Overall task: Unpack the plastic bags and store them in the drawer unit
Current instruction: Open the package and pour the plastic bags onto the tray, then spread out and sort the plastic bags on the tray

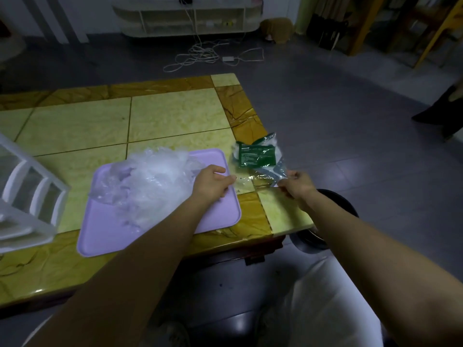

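Note:
A clear plastic package with a green label lies near the table's right edge. My left hand pinches its near left edge and my right hand pinches its near right corner, with the clear film stretched between them. A heap of crumpled clear plastic bags sits on a lilac tray just left of my left hand. The white drawer unit with see-through drawer fronts stands at the table's left edge, partly cut off by the frame.
The yellow tiled table has brown borders. A dark round stool or bin stands on the floor under my right forearm. White cables lie on the grey floor beyond, before a low white shelf. My knees show below.

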Available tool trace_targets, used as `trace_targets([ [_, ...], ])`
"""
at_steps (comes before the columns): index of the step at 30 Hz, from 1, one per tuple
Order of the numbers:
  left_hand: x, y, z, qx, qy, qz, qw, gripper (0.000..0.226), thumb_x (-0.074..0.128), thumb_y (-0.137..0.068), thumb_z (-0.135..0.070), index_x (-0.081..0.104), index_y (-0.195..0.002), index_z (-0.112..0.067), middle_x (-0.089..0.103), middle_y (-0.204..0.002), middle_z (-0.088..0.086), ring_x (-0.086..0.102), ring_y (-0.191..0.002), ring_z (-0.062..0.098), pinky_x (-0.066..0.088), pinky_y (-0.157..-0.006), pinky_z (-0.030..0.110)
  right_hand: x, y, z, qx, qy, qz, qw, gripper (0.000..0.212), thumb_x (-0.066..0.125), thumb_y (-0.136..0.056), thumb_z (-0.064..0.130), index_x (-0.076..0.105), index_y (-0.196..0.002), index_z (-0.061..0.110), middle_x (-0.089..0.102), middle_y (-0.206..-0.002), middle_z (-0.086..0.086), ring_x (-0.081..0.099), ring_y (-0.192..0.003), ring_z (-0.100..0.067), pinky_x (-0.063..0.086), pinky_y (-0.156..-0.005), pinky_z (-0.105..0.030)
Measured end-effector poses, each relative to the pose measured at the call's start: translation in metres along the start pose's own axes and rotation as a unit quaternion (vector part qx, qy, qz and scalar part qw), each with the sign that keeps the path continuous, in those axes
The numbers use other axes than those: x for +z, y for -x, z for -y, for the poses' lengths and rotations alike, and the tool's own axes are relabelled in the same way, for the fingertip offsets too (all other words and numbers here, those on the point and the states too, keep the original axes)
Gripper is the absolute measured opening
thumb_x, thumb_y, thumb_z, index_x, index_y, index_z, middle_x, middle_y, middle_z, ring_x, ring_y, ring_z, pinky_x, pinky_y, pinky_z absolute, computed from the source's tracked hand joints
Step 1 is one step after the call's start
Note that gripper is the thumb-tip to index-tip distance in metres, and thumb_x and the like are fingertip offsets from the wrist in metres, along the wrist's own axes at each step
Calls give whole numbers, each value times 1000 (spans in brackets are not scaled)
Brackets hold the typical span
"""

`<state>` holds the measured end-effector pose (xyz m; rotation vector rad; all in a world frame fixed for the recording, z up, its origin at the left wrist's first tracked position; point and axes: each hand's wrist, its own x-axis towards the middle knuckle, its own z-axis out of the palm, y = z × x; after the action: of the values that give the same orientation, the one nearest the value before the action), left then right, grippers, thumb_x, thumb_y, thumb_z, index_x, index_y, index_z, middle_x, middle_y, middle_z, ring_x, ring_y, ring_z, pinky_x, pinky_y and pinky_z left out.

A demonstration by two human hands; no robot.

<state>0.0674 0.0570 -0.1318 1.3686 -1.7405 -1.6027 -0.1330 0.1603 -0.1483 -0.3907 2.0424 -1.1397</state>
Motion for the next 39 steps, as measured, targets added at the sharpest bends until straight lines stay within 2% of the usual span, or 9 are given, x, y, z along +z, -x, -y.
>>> trace_targets([
  [3, -5, -1, 3, 63, -120, -5, 991, 32, 71, -83, -20, 61, -111, -9, 66, -94, 8, 65, -82, 28, 55, -78, 41, 9, -13, -1, -33, 33, -30, 998, 61, 67, -84, 4, 36, -136, 6, 58, -120, -18, 60, -97, -27, 53, -80, -38],
  [6, -9, -2, 9, 106, -181, -2, 978, 27, 66, -86, -14, 63, -111, -9, 66, -111, 11, 65, -95, 30, 53, -87, 41, 21, -10, -1, -113, 183, -105, 971, 66, 69, -83, 17, 33, -139, 11, 45, -137, -20, 44, -126, -35, 37, -106, -45],
  [11, -10, 3, 10, 171, -226, 8, 959, 21, 60, -86, -10, 67, -105, -15, 67, -109, 3, 60, -81, 14, 50, -82, 29, 33, 5, -6, -304, 392, -134, 858, 49, 65, -77, 34, 50, -123, 26, 17, -157, -7, 14, -144, -30, 16, -112, -53],
  [15, -13, 12, 8, 196, -219, 5, 956, 24, 56, -85, -7, 69, -102, -17, 67, -105, -1, 50, -68, 0, 40, -72, 17, 36, 1, -16, -197, 489, -30, 849, 49, 60, -81, 43, 52, -126, 27, 16, -159, -7, 6, -146, -31, 11, -114, -53],
  [22, -38, 33, 2, 226, -189, -38, 955, 23, 52, -89, -11, 69, -101, -21, 68, -95, -5, 54, -68, 6, 49, -75, 26, 44, 14, -3, -206, 459, -26, 864, 52, 59, -83, 33, 50, -133, 20, 31, -150, -13, 23, -139, -33, 22, -110, -45],
  [26, -61, 48, -4, 226, -149, -149, 951, 20, 54, -88, -13, 69, -94, -23, 69, -89, -9, 60, -67, 10, 47, -68, 21, 64, 30, 13, -262, 403, -16, 877, 52, 61, -84, 27, 50, -134, 20, 33, -150, -10, 28, -138, -32, 23, -111, -42],
  [30, -98, 64, 12, 136, -121, -287, 940, 22, 52, -86, -11, 68, -93, -23, 64, -80, -6, 59, -66, 12, 40, -60, 23, 93, 55, 25, -328, 254, 67, 908, 38, 59, -86, 16, 58, -124, 13, 52, -134, -10, 56, -111, -27, 45, -96, -36],
  [33, -124, 76, 37, 46, -157, -323, 932, 23, 53, -85, -12, 67, -104, -17, 69, -97, 4, 64, -88, 25, 41, -70, 26, 119, 83, 34, -352, 184, 145, 906, 37, 61, -88, 16, 57, -125, 12, 54, -133, -10, 59, -102, -21, 46, -91, -31],
  [39, -146, 97, 78, -40, -155, -264, 951, 41, 64, -84, -19, 55, -123, -10, 60, -115, 19, 57, -108, 33, 44, -87, 34, 179, 110, 24, -319, 303, 224, 870, 95, 77, -75, 42, 24, -150, 18, 29, -152, -11, 27, -140, -29, 27, -115, -41],
])
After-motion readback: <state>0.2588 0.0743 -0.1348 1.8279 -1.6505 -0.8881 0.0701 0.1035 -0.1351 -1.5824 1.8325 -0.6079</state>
